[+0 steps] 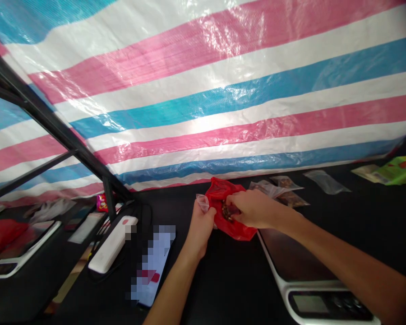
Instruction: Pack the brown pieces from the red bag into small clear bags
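A red plastic bag (pixel 245 231) lies open on the black table, with small brown pieces (pixel 227 212) inside its mouth. My right hand (pixel 253 208) reaches into it from the right, its fingers closed around some of those pieces; the fingertips are partly hidden. At the bag's left edge, my left hand (pixel 202 225) is closed on a small clear plastic bag (pixel 202 201), which stands up between thumb and fingers. Whether the left fingers also grip the red bag, I cannot tell. Just right of the red bag is a kitchen scale (pixel 291 257), partly beneath my right forearm.
Behind the hands lie small clear bags of brown pieces (pixel 292 198), a flat clear bag (pixel 326 181) and a green packet (pixel 401 170). To the left are a phone (pixel 155 266), a white power strip (pixel 113 243) and a black metal frame (pixel 50 122). A striped plastic sheet (pixel 203 104) hangs behind.
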Action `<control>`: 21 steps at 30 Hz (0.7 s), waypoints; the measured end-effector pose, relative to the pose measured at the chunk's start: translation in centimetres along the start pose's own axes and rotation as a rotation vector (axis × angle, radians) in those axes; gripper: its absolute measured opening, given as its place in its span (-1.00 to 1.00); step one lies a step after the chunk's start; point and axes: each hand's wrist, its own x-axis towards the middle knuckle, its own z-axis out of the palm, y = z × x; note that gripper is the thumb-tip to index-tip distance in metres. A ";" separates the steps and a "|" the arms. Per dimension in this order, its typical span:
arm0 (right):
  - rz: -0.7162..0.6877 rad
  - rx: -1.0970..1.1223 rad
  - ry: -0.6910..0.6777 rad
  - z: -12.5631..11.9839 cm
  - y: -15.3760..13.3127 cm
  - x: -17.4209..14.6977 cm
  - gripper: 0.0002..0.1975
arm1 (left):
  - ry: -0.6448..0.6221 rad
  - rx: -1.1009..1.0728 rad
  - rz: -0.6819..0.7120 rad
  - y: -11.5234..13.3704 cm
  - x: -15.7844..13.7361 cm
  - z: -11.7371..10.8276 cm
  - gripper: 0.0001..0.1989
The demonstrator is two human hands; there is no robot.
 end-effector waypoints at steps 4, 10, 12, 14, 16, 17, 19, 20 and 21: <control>0.027 0.025 0.002 -0.2 0.2 0.2 -0.81 | 0.003 0.118 0.061 0.5 -0.2 -0.1 -0.67; 0.009 0.038 0.031 0.0 0.1 0.4 -0.80 | -0.026 0.018 0.053 1.1 -0.7 0.3 -0.68; 0.008 0.047 0.039 0.0 0.1 0.3 -0.82 | -0.043 -0.036 0.034 1.2 -0.7 0.3 -0.66; 0.011 0.049 0.045 0.0 0.2 0.3 -0.82 | -0.032 -0.029 0.026 1.3 -0.7 0.4 -0.66; 0.015 0.046 0.052 0.0 0.4 0.2 -0.81 | -0.023 0.014 0.040 1.5 -0.7 0.5 -0.66; 0.019 0.043 0.053 0.0 0.5 0.2 -0.80 | -0.028 0.033 0.048 1.6 -0.8 0.5 -0.66; 0.021 0.035 0.054 0.0 0.6 0.2 -0.79 | -0.073 0.045 0.046 1.8 -1.0 0.7 -0.67; 0.021 0.032 0.053 0.0 0.5 0.2 -0.78 | -0.103 0.040 0.036 1.8 -1.2 0.7 -0.68; 0.020 0.029 0.053 0.0 0.5 0.2 -0.79 | -0.126 0.034 0.022 1.8 -1.3 0.8 -0.70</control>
